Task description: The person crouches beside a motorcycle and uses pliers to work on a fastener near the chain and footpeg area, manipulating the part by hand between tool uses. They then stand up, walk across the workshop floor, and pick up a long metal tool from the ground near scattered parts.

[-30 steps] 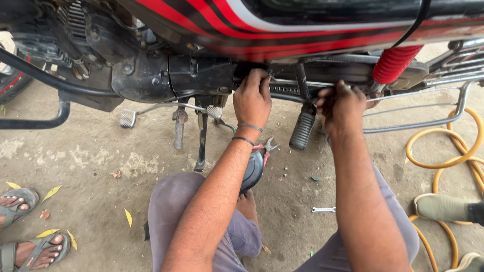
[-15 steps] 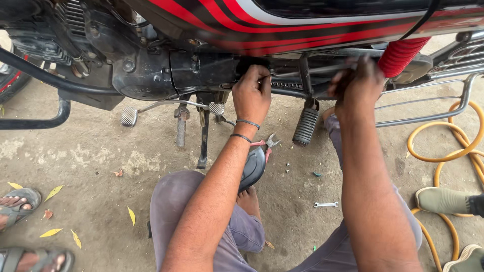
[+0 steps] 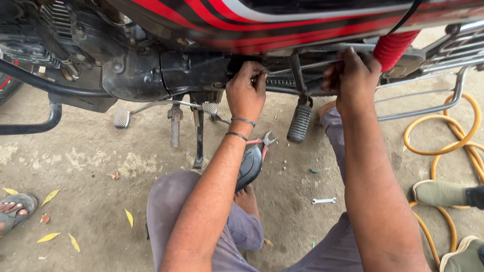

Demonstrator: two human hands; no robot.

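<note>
I squat beside a red and black motorcycle [image 3: 302, 25]. My left hand [image 3: 246, 94], with two bands on the wrist, reaches under the side panel, its fingers curled on a small metal part by the drive chain [image 3: 280, 81]. My right hand [image 3: 354, 78] grips a thin horizontal metal bar [image 3: 312, 64] just left of the red shock spring [image 3: 393, 48]. What lies behind the fingers is hidden. A black ribbed footpeg [image 3: 300, 123] hangs between my hands.
Red-handled pliers [image 3: 262, 141] and a small wrench [image 3: 323, 200] lie on the concrete floor. A yellow hose [image 3: 443, 146] coils at right beside another person's shoes [image 3: 438, 192]. A sandalled foot [image 3: 15, 209] is at left. The side stand [image 3: 198, 136] and a brake pedal [image 3: 121, 118] hang low.
My right hand has risen from near the footpeg to the bar by the red spring. My left hand stays at the same spot by the chain.
</note>
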